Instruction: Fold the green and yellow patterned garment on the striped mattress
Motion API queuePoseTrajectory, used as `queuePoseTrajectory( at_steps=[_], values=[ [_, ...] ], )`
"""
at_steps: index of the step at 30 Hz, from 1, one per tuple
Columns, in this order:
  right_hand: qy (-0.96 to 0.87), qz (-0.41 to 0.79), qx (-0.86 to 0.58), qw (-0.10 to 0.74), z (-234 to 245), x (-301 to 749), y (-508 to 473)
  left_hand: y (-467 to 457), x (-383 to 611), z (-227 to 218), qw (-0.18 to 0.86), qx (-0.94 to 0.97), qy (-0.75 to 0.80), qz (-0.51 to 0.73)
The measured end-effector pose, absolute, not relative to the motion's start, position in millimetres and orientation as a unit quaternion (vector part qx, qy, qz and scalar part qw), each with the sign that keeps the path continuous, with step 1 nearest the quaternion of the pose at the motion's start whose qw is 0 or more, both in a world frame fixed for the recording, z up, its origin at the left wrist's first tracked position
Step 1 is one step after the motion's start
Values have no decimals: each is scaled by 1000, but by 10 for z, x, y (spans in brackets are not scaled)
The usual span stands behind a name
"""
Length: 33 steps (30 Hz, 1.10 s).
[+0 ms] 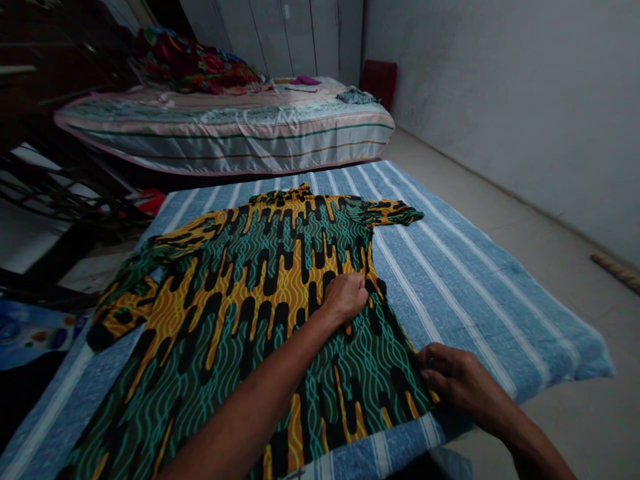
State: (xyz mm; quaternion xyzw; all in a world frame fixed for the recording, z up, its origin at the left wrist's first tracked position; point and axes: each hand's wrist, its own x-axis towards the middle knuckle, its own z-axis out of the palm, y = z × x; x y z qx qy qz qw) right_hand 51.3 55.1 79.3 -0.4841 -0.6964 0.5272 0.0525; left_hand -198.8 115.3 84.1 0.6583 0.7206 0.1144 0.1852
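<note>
A short-sleeved shirt (240, 300) printed in green, orange and black lies spread flat on a blue cloth with white stripes (450, 267). My left hand (346, 297) reaches across the shirt and pinches the fabric near its right side seam, fingers curled closed on it. Lower down, my right hand (457, 380) grips the shirt's right edge near the hem, fingers bent onto the fabric. Both sleeves lie stretched out to the sides.
A mattress (225, 127) with a striped sheet and a heap of colourful clothes (195, 63) lies behind. Dark furniture (55, 133) stands at the left. A grey wall (500, 87) and bare floor (550, 253) lie to the right, with a red object (380, 80) in the corner.
</note>
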Motion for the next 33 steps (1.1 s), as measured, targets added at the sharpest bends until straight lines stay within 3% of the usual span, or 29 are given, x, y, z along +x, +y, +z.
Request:
queuePoseTrajectory(
  at_steps=[8, 19, 22, 27, 33],
  values=[
    [-687, 536, -488, 43, 803, 517, 533, 1096, -1944, 893, 158, 666, 723, 90],
    [-728, 496, -474, 0, 799, 524, 582, 1004, -2072, 946, 209, 698, 674, 117],
    [-766, 408, -496, -29, 893, 425, 731, 899, -2074, 961, 217, 704, 663, 134],
    [-770, 180, -611, 19, 969, -66, 1218, 707, -2085, 977, 218, 717, 645, 153],
    [-759, 140, -633, -51, 912, -609, 1443, 344, -2305, 1016, 205, 731, 632, 155]
  ],
)
